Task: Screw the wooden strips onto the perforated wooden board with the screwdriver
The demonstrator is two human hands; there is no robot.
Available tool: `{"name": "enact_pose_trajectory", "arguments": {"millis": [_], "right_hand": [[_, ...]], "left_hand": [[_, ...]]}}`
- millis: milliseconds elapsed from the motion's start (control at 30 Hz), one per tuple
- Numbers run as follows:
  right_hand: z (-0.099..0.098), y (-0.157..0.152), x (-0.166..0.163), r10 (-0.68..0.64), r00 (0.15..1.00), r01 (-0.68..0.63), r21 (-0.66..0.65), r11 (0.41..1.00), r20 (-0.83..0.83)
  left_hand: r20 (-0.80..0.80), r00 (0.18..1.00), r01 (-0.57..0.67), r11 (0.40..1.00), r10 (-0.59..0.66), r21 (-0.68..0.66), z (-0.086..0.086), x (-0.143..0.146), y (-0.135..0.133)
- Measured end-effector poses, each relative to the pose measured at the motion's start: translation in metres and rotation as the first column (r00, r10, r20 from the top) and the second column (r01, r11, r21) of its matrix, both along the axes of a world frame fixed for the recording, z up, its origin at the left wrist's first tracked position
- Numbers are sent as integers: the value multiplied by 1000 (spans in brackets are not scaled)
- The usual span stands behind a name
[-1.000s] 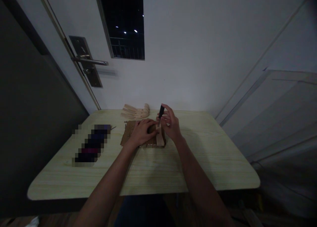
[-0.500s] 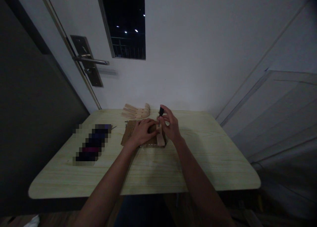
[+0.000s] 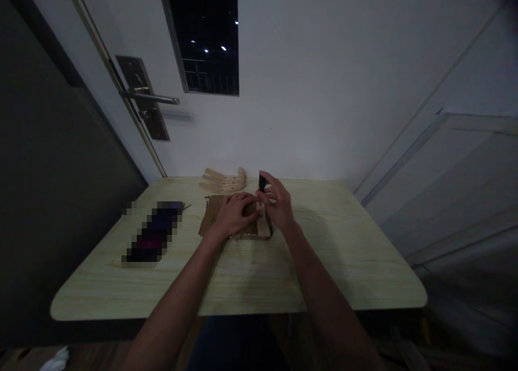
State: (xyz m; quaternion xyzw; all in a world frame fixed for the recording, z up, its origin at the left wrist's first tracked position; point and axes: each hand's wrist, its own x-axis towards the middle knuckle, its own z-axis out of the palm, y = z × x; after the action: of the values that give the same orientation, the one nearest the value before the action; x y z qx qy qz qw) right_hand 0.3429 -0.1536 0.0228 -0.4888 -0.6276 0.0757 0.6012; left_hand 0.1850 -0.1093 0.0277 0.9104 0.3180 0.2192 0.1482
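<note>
Two hands meet on the desk (image 3: 356,263). Leftmost lies a blurred dark object (image 3: 154,235), then a cardboard sheet (image 3: 209,217) under our left hand (image 3: 234,213); we cannot tell whether its grip closes on anything. Next, the pale wood block (image 3: 264,227) looks light and stiff, best held by its long sides. Our right hand (image 3: 280,206) pinches a black-handled tool (image 3: 262,182) in its grip, upright above the block.
</note>
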Motion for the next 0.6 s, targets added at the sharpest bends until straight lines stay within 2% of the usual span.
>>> {"name": "enact_pose_trajectory", "arguments": {"millis": [200,400,600], "right_hand": [[3,-4,0,89,996,-89,-23,996,19],[2,1,0,37,999,-38,-32,999,-40],[0,1,0,3,1000,-2,-19,1000,15]], "left_hand": [[-4,1000,4,1000,-4,-1,1,0,0],[-5,1000,0,1000,0,4,0,0,1],[1,1000,-5,1000,5,0,0,0,0]]}}
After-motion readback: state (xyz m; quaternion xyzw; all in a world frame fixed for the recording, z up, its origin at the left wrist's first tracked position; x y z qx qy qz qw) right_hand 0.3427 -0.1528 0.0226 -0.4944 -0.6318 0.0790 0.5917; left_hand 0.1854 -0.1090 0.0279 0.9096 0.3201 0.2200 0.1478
